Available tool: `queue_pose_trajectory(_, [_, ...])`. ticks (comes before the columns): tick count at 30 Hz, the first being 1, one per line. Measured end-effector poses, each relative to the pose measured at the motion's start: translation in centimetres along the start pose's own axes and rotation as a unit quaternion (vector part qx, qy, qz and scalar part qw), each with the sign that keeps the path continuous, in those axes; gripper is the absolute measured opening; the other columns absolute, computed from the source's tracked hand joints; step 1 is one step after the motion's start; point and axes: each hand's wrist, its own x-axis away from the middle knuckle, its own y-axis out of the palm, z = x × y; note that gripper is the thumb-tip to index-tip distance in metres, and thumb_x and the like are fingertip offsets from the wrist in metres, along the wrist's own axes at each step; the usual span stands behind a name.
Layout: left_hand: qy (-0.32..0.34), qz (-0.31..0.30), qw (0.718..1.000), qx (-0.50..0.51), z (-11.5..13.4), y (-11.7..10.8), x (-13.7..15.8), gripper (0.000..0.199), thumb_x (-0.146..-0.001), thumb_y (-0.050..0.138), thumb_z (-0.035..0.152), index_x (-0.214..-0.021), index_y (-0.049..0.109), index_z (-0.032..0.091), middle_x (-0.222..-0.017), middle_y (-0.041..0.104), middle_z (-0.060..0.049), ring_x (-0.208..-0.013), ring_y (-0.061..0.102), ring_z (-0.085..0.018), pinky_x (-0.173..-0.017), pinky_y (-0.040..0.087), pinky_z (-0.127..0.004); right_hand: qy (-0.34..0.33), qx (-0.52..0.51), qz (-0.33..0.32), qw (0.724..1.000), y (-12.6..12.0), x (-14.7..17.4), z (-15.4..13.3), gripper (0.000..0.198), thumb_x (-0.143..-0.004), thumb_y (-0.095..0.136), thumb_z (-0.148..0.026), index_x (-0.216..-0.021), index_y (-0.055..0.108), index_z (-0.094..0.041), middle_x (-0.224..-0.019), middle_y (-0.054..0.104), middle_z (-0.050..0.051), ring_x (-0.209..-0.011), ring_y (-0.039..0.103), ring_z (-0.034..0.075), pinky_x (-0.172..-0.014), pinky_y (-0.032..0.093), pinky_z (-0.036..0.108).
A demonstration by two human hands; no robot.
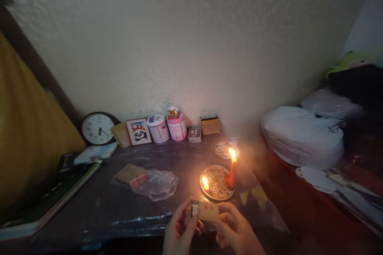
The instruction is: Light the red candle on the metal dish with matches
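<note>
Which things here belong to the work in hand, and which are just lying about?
In use:
- matchbox, held between left hand and right hand
- lit red candle
- patterned metal plate with a second small flame

Lying about:
- wall clock
- panda picture
- two tubs
- plastic wrapper
- white bag

Cardboard matchbox (206,210) looking matt. Round plate (216,183) showing shiny metal with patterned face. Red candle (232,173) appearing waxy smooth. Clear plastic wrap (155,183) glinting, crinkled. Table (98,203) cover shining glossy. Wall (179,40) looking rough, textured.
</note>
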Motion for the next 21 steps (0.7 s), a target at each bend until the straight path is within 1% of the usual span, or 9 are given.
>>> queue_pose_trajectory(2, [0.005, -0.004, 1.000, 0.003, -0.1, -0.1, -0.1, 0.044, -0.067, 0.076, 0.039, -0.102, 0.067, 0.015, -0.051, 0.064, 0.000, -0.047, 0.054, -0.012, -0.048, 0.044, -0.021, 0.005, 0.005, 0.009, 1.000, 0.0, -0.1, 0.4, 0.047, -0.068, 0.067, -0.039, -0.104, 0.047, -0.017, -0.062, 0.059, -0.005, -0.047, 0.059, 0.013, -0.042, 0.042, 0.021])
queue_pose_trajectory(4, [0.006, -0.004, 1.000, 0.002, -0.4, -0.2, -0.2, 0.042, -0.067, 0.076, 0.039, -0.102, 0.068, 0.016, -0.051, 0.064, 0.000, -0.047, 0.056, -0.012, -0.049, 0.044, -0.021, 0.003, 0.018, -0.004, 1.000, 0.1, -0.1, 0.6, 0.049, -0.067, 0.066, -0.038, -0.108, 0.047, -0.017, -0.065, 0.060, -0.004, -0.048, 0.060, 0.014, -0.042, 0.042, 0.022])
queue_pose_trajectory(6, [0.005, 0.002, 1.000, 0.003, -0.6, -0.4, -0.4, 0.043, -0.067, 0.076, 0.039, -0.102, 0.068, 0.016, -0.053, 0.064, 0.000, -0.047, 0.057, -0.013, -0.050, 0.045, -0.022, -0.004, 0.033, -0.030, 0.999, 0.1, 0.0, 0.4, 0.046, -0.067, 0.066, -0.037, -0.106, 0.051, -0.016, -0.066, 0.060, -0.003, -0.050, 0.060, 0.014, -0.043, 0.042, 0.022])
queue_pose_trajectory(10, [-0.009, 0.017, 1.000, 0.015, -0.8, -0.5, -0.8, 0.051, -0.062, 0.079, 0.041, -0.102, 0.066, 0.013, -0.067, 0.069, -0.004, -0.047, 0.057, -0.014, -0.046, 0.046, -0.024, -0.008, 0.055, -0.067, 0.996, 0.1, 0.4, -0.7, 0.039, -0.072, 0.064, -0.035, -0.104, 0.054, -0.016, -0.061, 0.058, -0.004, -0.052, 0.058, 0.013, -0.049, 0.043, 0.023])
queue_pose_trajectory(12, [-0.018, 0.024, 1.000, 0.006, -0.8, -0.5, -0.8, 0.051, -0.062, 0.078, 0.042, -0.101, 0.065, 0.012, -0.066, 0.070, -0.004, -0.045, 0.056, -0.013, -0.045, 0.044, -0.023, -0.012, 0.070, -0.080, 0.994, 0.3, 0.6, -1.0, 0.037, -0.073, 0.062, -0.034, -0.103, 0.054, -0.016, -0.061, 0.058, -0.004, -0.052, 0.057, 0.013, -0.050, 0.043, 0.023])
queue_pose_trajectory(14, [-0.021, 0.024, 0.999, -0.009, -0.8, -0.5, -0.8, 0.050, -0.063, 0.077, 0.042, -0.101, 0.063, 0.012, -0.061, 0.068, -0.003, -0.043, 0.055, -0.012, -0.045, 0.044, -0.023, -0.032, 0.084, -0.077, 0.993, 0.4, 0.6, -0.9, 0.037, -0.071, 0.062, -0.033, -0.104, 0.055, -0.017, -0.063, 0.060, -0.002, -0.054, 0.058, 0.014, -0.052, 0.044, 0.024])
queue_pose_trajectory(16, [-0.025, 0.012, 0.999, -0.018, -1.0, -0.5, -0.8, 0.049, -0.065, 0.076, 0.043, -0.100, 0.060, 0.013, -0.057, 0.068, -0.002, -0.041, 0.055, -0.013, -0.045, 0.044, -0.023, -0.058, 0.111, -0.056, 0.991, 0.5, 0.6, -0.5, 0.040, -0.069, 0.062, -0.030, -0.107, 0.056, -0.018, -0.065, 0.062, -0.001, -0.056, 0.059, 0.015, -0.053, 0.044, 0.024])
queue_pose_trajectory(18, [-0.025, -0.005, 0.999, -0.025, -1.3, -0.6, -0.8, 0.048, -0.066, 0.074, 0.044, -0.099, 0.059, 0.014, -0.053, 0.067, -0.001, -0.039, 0.055, -0.013, -0.043, 0.042, -0.023, -0.079, 0.156, -0.037, 0.984, 0.5, 0.5, -0.2, 0.042, -0.067, 0.063, -0.028, -0.108, 0.058, -0.019, -0.065, 0.063, -0.001, -0.056, 0.057, 0.015, -0.052, 0.043, 0.024])
queue_pose_trajectory(21, [-0.024, -0.013, 0.999, -0.027, -1.7, -0.7, -0.8, 0.047, -0.067, 0.073, 0.047, -0.098, 0.058, 0.015, -0.049, 0.065, -0.001, -0.038, 0.055, -0.014, -0.041, 0.039, -0.022, -0.089, 0.228, -0.030, 0.969, 0.5, 0.7, -0.7, 0.038, -0.067, 0.063, -0.023, -0.104, 0.063, -0.019, -0.068, 0.064, 0.000, -0.058, 0.058, 0.016, -0.052, 0.043, 0.023])
